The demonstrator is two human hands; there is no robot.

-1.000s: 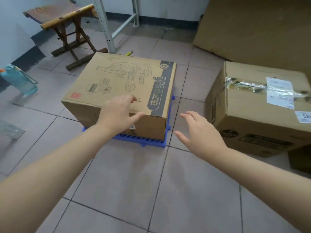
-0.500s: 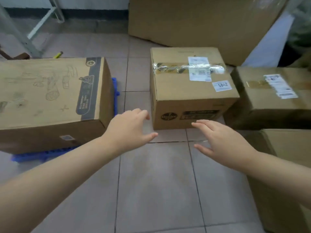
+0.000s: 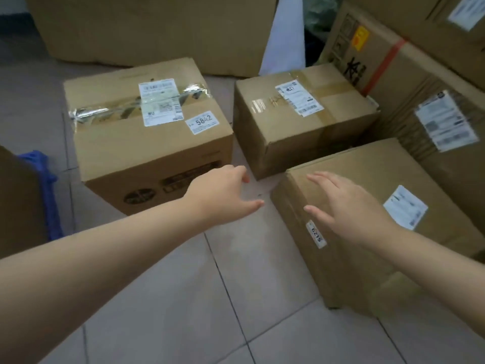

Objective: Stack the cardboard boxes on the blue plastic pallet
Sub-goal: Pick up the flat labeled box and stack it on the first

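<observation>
cardboard boxes on the floor, both hands reaching, nothing held

cardboard boxes stand on the tiled floor (image 3: 162, 306) ahead of the person. the box marked 5842 (image 3: 147, 137) sits left of centre, its top sealed with shiny tape and carrying a white shipping label. just right of it, with a narrow strip of floor between, is a smaller taped box (image 3: 301, 119) with a white label set at an angle. nearer on the right lies the box marked 6215 (image 3: 367, 206), with a white label on its top and a number sticker at its near-left edge. larger cartons (image 3: 420, 82) rise behind these on the right, and a big flat carton (image 3: 157, 30) stands at the back.

the blue plastic pallet (image 3: 46, 190) shows only as a corner at the far left edge, beside a brown box edge (image 3: 18, 200) that covers the rest of it.

the left hand (image 3: 223, 198) is stretched forward in front of the near-right corner of the box marked 5842, grip spread wide and empty; whether it touches the cardboard cannot be told. the right hand (image 3: 349, 206) is over the top of the box marked 6215, fingers (image 3: 322, 178) splayed, grip loose and holding nothing.
</observation>
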